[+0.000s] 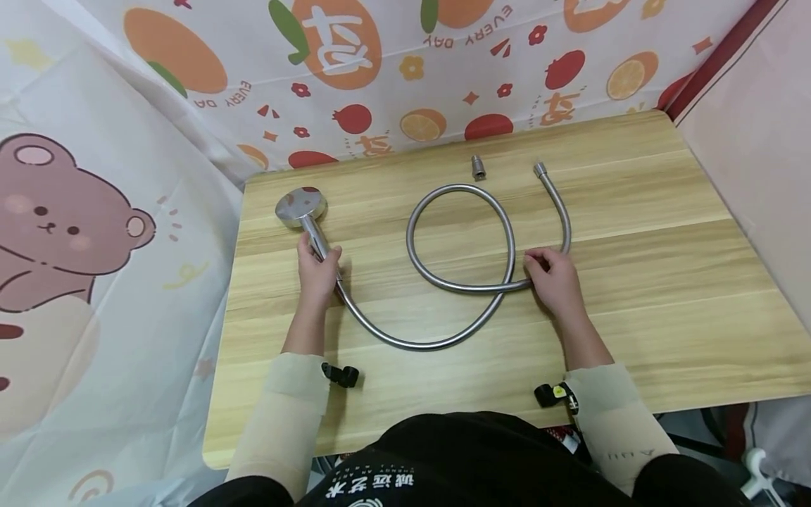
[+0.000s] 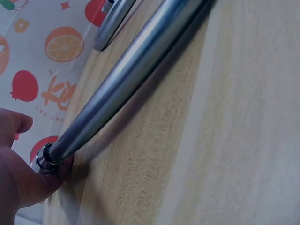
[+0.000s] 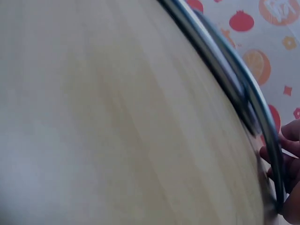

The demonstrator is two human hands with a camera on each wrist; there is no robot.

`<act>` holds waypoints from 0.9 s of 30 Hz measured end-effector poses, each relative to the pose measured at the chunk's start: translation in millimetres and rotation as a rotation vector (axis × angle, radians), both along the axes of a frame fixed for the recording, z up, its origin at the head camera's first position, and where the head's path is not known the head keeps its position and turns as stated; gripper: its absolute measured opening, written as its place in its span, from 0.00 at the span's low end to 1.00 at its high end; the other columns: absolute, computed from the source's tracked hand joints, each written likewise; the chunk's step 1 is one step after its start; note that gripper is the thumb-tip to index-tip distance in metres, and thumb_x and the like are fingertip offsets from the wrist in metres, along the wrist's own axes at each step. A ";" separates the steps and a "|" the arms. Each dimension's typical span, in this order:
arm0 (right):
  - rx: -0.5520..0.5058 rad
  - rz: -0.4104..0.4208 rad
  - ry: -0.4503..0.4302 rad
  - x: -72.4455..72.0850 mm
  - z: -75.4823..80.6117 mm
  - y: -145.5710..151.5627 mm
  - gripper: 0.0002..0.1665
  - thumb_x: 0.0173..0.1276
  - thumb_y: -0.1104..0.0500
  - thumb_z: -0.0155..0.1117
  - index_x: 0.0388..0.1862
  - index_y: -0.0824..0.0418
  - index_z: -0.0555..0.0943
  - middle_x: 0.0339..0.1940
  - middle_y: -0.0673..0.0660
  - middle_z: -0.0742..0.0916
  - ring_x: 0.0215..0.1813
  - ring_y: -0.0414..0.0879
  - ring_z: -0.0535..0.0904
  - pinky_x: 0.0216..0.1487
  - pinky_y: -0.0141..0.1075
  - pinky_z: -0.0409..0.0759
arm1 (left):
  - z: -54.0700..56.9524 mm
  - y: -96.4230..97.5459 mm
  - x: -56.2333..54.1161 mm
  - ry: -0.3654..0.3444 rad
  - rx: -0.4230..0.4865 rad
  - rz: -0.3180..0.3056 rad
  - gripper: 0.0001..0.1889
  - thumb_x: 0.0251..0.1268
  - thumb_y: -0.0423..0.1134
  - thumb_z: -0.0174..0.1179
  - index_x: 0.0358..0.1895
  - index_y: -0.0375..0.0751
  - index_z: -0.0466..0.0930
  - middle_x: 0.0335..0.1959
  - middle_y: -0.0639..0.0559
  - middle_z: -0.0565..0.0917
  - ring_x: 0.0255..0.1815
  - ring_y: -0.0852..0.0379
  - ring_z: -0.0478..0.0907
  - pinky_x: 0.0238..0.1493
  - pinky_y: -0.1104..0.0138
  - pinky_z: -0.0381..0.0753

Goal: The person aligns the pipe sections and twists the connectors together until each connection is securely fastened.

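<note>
My left hand point(image 1: 317, 273) holds the handle of a chrome shower head point(image 1: 300, 205), whose round head points away at the table's left. In the left wrist view, fingers point(image 2: 56, 180) curl beneath the joint where the hose point(image 2: 122, 75) meets the handle. The silver shower hose point(image 1: 421, 346) sweeps right, makes one loop and crosses itself at mid-table. Just right of that crossing, my right hand point(image 1: 557, 283) grips the hose; the right wrist view shows fingers point(image 3: 286, 159) around it. From there the hose bends up to its free metal end point(image 1: 540, 169).
A small metal connector point(image 1: 478, 167) stands near the back edge, left of the hose's free end. The wooden table point(image 1: 665, 282) meets a fruit-print cloth point(image 1: 380, 56) behind, a bear-print cloth point(image 1: 114, 338) at left and a pale panel point(image 1: 760, 141) at right.
</note>
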State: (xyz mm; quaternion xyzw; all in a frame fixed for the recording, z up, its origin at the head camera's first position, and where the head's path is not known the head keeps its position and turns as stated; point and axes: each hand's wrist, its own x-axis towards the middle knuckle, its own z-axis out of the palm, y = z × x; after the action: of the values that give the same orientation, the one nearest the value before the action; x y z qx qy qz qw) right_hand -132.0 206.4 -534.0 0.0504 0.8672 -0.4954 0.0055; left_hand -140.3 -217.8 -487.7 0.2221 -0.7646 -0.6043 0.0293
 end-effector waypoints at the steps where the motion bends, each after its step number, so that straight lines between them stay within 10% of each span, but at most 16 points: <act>1: 0.003 0.015 -0.007 1.8 1.5 -1.0 0.17 0.74 0.51 0.58 0.51 0.62 0.83 0.47 0.60 0.84 0.50 0.52 0.75 0.50 0.43 0.72 | -0.3 0.0 0.0 -0.003 -0.013 -0.004 0.42 0.71 0.39 0.56 0.79 0.52 0.38 0.77 0.41 0.57 0.64 0.47 0.70 0.61 0.58 0.76; 8: -0.015 0.081 -0.081 11.6 7.5 -1.7 0.19 0.74 0.48 0.57 0.50 0.61 0.83 0.46 0.59 0.85 0.48 0.50 0.77 0.51 0.42 0.74 | -3.6 0.6 -1.1 0.005 -0.145 -0.026 0.41 0.66 0.32 0.60 0.78 0.49 0.47 0.75 0.39 0.57 0.71 0.45 0.64 0.68 0.58 0.71; 14: -0.333 0.022 -0.071 9.1 -1.7 -0.2 0.20 0.74 0.52 0.59 0.50 0.69 0.81 0.42 0.58 0.89 0.45 0.41 0.83 0.49 0.26 0.79 | -18.0 1.9 -2.8 0.057 -0.207 -0.068 0.34 0.63 0.29 0.61 0.72 0.37 0.60 0.72 0.39 0.60 0.70 0.44 0.63 0.71 0.55 0.66; 20: -0.603 -0.019 -0.023 1.6 -8.9 3.2 0.17 0.72 0.57 0.63 0.47 0.71 0.81 0.33 0.50 0.90 0.43 0.39 0.85 0.49 0.23 0.79 | -35.9 1.9 -6.6 0.127 -0.219 -0.023 0.29 0.61 0.27 0.60 0.68 0.36 0.68 0.75 0.47 0.59 0.69 0.49 0.63 0.69 0.58 0.68; 27: -0.624 -0.040 -0.040 7.7 -7.6 5.7 0.18 0.71 0.56 0.64 0.47 0.71 0.80 0.35 0.52 0.90 0.44 0.41 0.85 0.51 0.24 0.79 | -44.1 10.4 -2.2 0.177 -0.242 0.049 0.25 0.60 0.26 0.57 0.63 0.36 0.73 0.78 0.51 0.55 0.75 0.50 0.58 0.74 0.61 0.62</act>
State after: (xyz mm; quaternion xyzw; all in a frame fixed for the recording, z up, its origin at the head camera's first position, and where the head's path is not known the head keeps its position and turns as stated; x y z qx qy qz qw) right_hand -124.3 212.1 -541.6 0.0731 0.6718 -0.7366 0.0280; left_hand -142.5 -207.3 -531.9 0.1814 -0.8208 -0.5239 0.1377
